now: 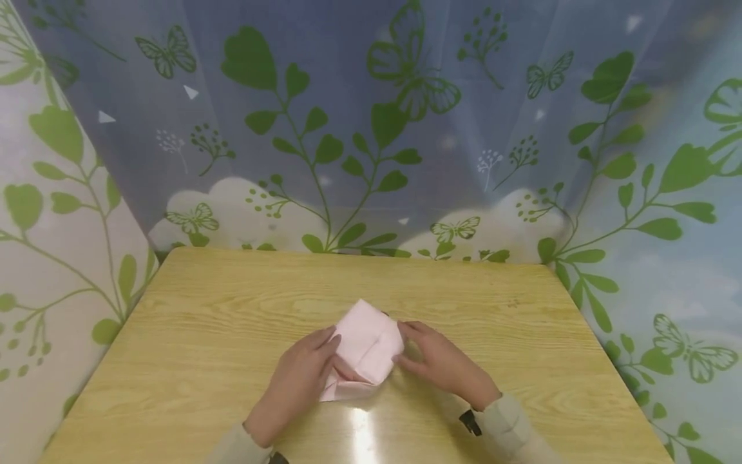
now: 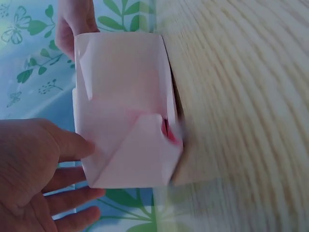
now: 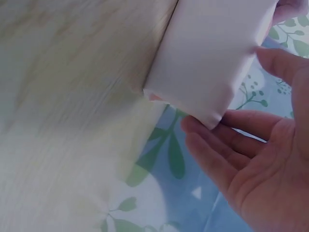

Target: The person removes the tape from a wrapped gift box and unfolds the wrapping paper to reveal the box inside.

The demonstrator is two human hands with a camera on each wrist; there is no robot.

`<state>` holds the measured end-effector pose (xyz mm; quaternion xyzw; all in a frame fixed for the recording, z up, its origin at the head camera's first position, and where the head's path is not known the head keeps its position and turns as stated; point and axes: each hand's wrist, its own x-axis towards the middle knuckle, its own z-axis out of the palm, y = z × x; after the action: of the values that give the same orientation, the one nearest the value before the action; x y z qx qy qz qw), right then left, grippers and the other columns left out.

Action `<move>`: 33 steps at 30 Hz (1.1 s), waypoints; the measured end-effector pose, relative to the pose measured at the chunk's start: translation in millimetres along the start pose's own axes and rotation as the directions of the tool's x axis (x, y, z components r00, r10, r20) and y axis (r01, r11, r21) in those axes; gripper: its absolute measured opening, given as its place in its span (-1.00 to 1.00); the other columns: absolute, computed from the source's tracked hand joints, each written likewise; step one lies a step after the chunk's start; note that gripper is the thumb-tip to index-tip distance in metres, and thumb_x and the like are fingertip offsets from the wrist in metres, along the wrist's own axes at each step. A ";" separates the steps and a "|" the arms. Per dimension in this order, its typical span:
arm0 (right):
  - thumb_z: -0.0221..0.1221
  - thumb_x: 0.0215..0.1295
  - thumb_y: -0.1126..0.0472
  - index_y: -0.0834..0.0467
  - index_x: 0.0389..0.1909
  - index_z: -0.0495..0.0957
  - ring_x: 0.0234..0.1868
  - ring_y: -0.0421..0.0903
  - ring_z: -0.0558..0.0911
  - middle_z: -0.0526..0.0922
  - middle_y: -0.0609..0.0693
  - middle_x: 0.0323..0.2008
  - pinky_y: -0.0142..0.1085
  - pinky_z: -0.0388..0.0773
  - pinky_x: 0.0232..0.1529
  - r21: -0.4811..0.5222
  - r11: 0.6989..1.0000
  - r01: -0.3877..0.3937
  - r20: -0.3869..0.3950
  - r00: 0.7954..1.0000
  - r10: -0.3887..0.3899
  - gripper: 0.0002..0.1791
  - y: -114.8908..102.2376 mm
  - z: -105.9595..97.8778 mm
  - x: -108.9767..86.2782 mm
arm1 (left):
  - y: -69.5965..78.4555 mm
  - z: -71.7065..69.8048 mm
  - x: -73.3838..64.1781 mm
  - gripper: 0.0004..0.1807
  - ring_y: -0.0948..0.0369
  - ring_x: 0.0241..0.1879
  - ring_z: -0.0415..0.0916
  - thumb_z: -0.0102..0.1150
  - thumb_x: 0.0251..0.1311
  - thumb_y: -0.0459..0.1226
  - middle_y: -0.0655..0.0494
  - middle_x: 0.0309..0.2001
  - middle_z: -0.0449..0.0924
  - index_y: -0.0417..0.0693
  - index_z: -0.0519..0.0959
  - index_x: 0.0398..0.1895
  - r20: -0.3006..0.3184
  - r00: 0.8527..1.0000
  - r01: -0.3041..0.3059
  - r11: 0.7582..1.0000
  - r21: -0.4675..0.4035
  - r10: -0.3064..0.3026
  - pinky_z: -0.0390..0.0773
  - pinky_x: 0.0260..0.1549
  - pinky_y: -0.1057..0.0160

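Observation:
A box-shaped pale pink paper package (image 1: 371,341) sits between both hands over the table. Its paper is folded and creased, and a loose flap with a darker pink inner side (image 1: 346,370) gapes at the near left. At the left side my left hand (image 1: 298,374) holds the package by thumb and fingers; in the left wrist view the thumb lies against the paper face (image 2: 123,72) and the lower fingers spread below. My right hand (image 1: 443,357) grips the right corner, and in the right wrist view its fingertips bend round the paper's end (image 3: 203,63).
The wood-grain table (image 1: 220,296) reaches back to a blue curtain (image 1: 348,161) printed with leaves and butterflies. Similar printed cloth (image 1: 684,270) hangs at both sides. A bright light reflection lies on the tabletop near the front.

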<state>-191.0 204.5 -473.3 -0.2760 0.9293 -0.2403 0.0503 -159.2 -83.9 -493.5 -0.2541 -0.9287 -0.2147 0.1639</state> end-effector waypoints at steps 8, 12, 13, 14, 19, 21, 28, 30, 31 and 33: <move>0.27 0.41 0.01 0.14 0.31 0.54 0.15 0.09 0.66 0.66 0.12 0.17 -0.01 0.66 0.12 -0.134 0.991 0.012 -0.034 0.999 -0.017 -0.47 -15.1 -0.3 -15.2 | 0.8 0.2 8.3 -0.52 -0.17 0.25 0.53 0.18 0.34 -0.11 -0.23 0.26 0.57 -0.32 0.63 0.13 0.076 0.997 0.010 0.999 0.050 -0.014 0.48 0.32 -0.11; 0.27 0.41 0.08 0.19 0.23 0.60 0.10 0.07 0.69 0.69 0.12 0.11 -0.05 0.70 0.06 -0.169 0.986 0.012 -0.021 1.000 -0.016 -0.55 -22.8 1.4 -20.0 | 2.7 -1.5 14.7 -0.30 -0.20 0.33 0.44 0.12 0.34 0.14 -0.23 0.32 0.51 -0.32 0.59 0.19 0.147 0.989 0.020 0.997 0.073 -0.031 0.38 0.38 -0.17; 0.27 0.41 0.09 0.20 0.20 0.61 0.09 0.07 0.70 0.70 0.12 0.10 -0.06 0.70 0.05 -0.174 0.985 0.015 -0.014 1.000 -0.017 -0.57 -24.6 1.8 -21.0 | 3.6 -2.1 16.2 -0.25 -0.21 0.35 0.41 0.11 0.32 0.19 -0.23 0.34 0.49 -0.32 0.58 0.20 0.163 0.986 0.025 0.997 0.073 -0.037 0.35 0.40 -0.18; 0.27 0.41 0.11 0.21 0.18 0.62 0.08 0.07 0.70 0.70 0.13 0.09 -0.06 0.71 0.04 -0.172 0.985 0.021 -0.008 1.000 -0.023 -0.59 -26.8 1.7 -22.4 | 4.4 -2.6 17.7 -0.20 -0.20 0.37 0.39 0.09 0.31 0.24 -0.22 0.37 0.46 -0.31 0.56 0.23 0.184 0.982 0.030 0.996 0.082 -0.044 0.33 0.41 -0.19; 0.26 0.41 0.16 0.25 0.11 0.65 0.05 0.04 0.71 0.73 0.13 0.04 -0.09 0.72 0.02 -0.183 0.981 0.061 -0.006 0.998 -0.063 -0.65 -34.6 1.9 -28.3 | 8.4 -2.8 25.4 -0.02 -0.19 0.44 0.29 0.07 0.22 0.38 -0.24 0.44 0.36 -0.30 0.48 0.34 0.253 0.966 0.022 0.994 0.109 -0.049 0.25 0.45 -0.21; 0.26 0.41 0.15 0.26 0.12 0.65 0.05 0.03 0.72 0.73 0.13 0.04 -0.09 0.71 0.04 -0.193 0.979 0.069 -0.006 0.997 -0.072 -0.63 -35.9 2.4 -30.2 | 9.3 -2.0 27.8 0.04 -0.19 0.45 0.27 0.07 0.19 0.41 -0.25 0.45 0.34 -0.30 0.44 0.38 0.269 0.962 0.012 0.993 0.117 -0.043 0.24 0.46 -0.21; 0.27 0.40 0.14 0.26 0.14 0.65 0.05 0.04 0.72 0.73 0.15 0.05 -0.09 0.71 0.06 -0.202 0.974 0.107 0.030 0.994 -0.103 -0.61 -37.4 1.5 -34.0 | 11.8 0.2 31.7 0.16 -0.19 0.49 0.19 0.09 0.08 0.50 -0.25 0.50 0.26 -0.23 0.35 0.47 0.309 0.951 0.000 0.994 0.110 -0.034 0.16 0.49 -0.22; 0.28 0.39 0.16 0.25 0.13 0.66 0.06 0.02 0.72 0.73 0.13 0.05 -0.09 0.70 0.07 -0.187 0.976 0.109 0.030 0.994 -0.106 -0.63 -36.7 0.5 -33.7 | 11.8 0.5 32.3 0.15 -0.18 0.51 0.16 0.11 0.05 0.49 -0.25 0.52 0.22 -0.19 0.35 0.47 0.309 0.951 -0.016 0.995 0.103 -0.016 0.15 0.50 -0.21; 0.28 0.39 0.16 0.23 0.12 0.67 0.05 0.00 0.72 0.74 0.10 0.05 -0.09 0.71 0.06 -0.174 0.979 0.106 0.024 0.994 -0.104 -0.64 -35.9 -0.1 -33.3 | 11.7 0.8 32.8 0.14 -0.17 0.52 0.14 0.14 0.05 0.48 -0.25 0.53 0.19 -0.18 0.36 0.48 0.307 0.952 -0.029 0.995 0.091 -0.001 0.14 0.50 -0.20; 0.28 0.39 0.16 0.19 0.09 0.69 0.04 -0.03 0.72 0.75 0.05 0.02 -0.11 0.71 0.04 -0.145 0.986 0.086 0.013 0.996 -0.085 -0.68 -33.9 -1.5 -32.4 | 11.5 1.6 33.7 0.10 -0.15 0.54 0.11 0.19 0.05 0.44 -0.24 0.55 0.15 -0.14 0.36 0.49 0.303 0.952 -0.061 0.996 0.061 0.040 0.12 0.51 -0.19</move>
<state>-147.5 197.7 -457.1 -0.3195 0.9314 -0.1729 0.0229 -180.9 -60.7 -477.2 -0.3017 -0.9429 -0.1365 0.0345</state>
